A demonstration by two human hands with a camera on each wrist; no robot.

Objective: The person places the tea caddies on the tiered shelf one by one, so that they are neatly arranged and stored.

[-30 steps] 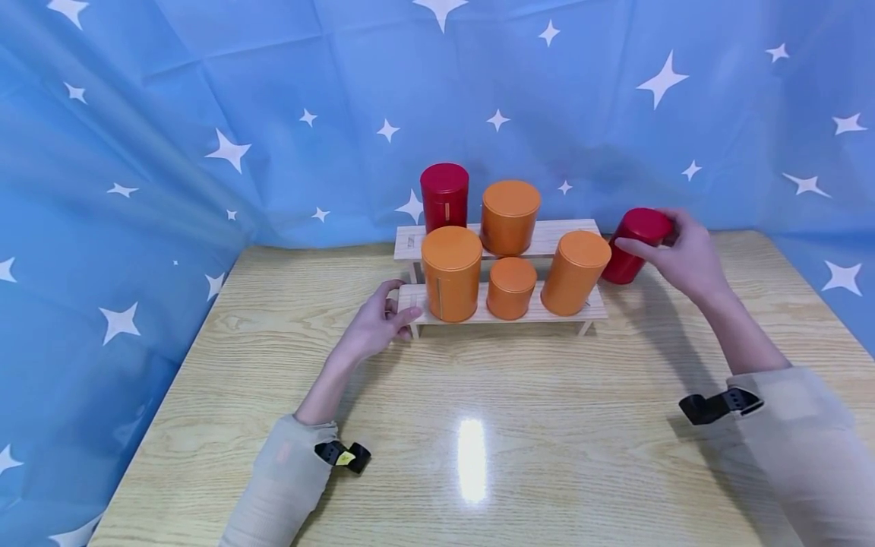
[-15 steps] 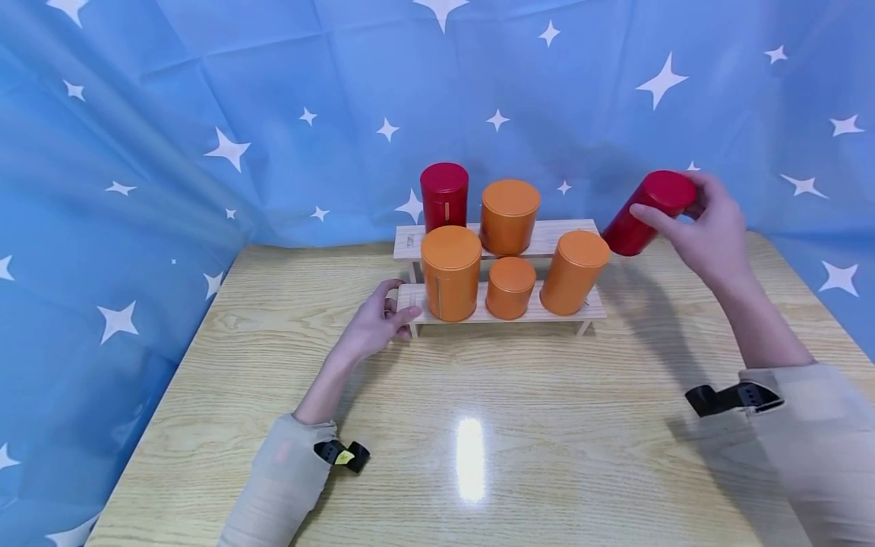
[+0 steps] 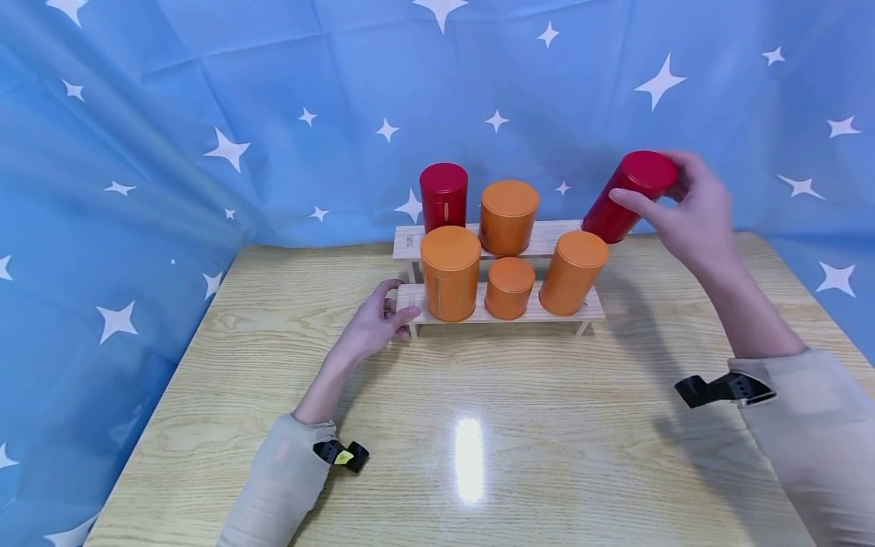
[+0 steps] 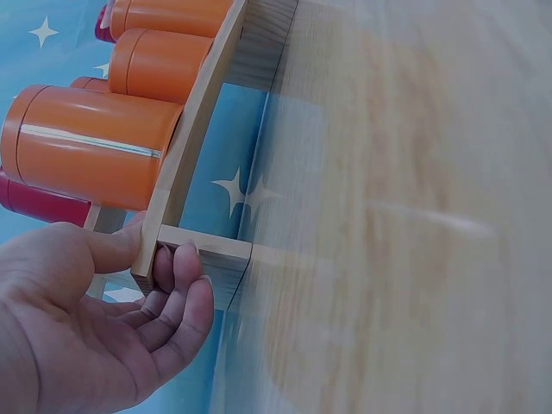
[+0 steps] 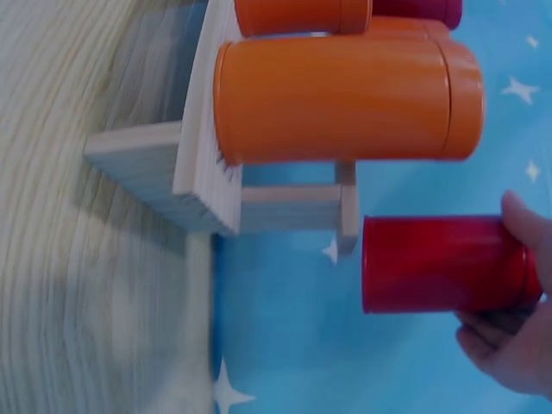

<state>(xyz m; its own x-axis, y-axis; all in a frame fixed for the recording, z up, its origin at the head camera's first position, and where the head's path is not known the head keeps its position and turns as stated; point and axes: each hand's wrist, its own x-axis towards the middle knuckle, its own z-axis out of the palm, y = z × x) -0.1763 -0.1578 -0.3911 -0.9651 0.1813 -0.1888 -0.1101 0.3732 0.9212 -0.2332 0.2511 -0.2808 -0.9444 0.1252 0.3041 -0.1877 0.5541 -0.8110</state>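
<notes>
My right hand (image 3: 693,209) grips a red canister (image 3: 625,197) near its lid, thumb on one side and fingers on the other. The canister tilts in the air by the right end of the upper shelf; in the right wrist view its base (image 5: 405,263) is apart from the wood. My left hand (image 3: 376,319) holds the left end of the lower shelf (image 3: 540,317), thumb on top and fingers curled beneath, as the left wrist view shows. On the lower shelf stand a wide orange canister (image 3: 451,277), a short orange canister (image 3: 510,289) and a tall orange canister (image 3: 574,275).
The upper shelf (image 3: 557,235) bears a red canister (image 3: 444,197) on its left and an orange canister (image 3: 509,219) in the middle. A blue star-patterned cloth (image 3: 273,152) hangs behind the wooden table (image 3: 547,425).
My right hand has lifted the red canister off the table beside the shelves, then carried it left to the upper shelf's right end. The left hand stays in place.
</notes>
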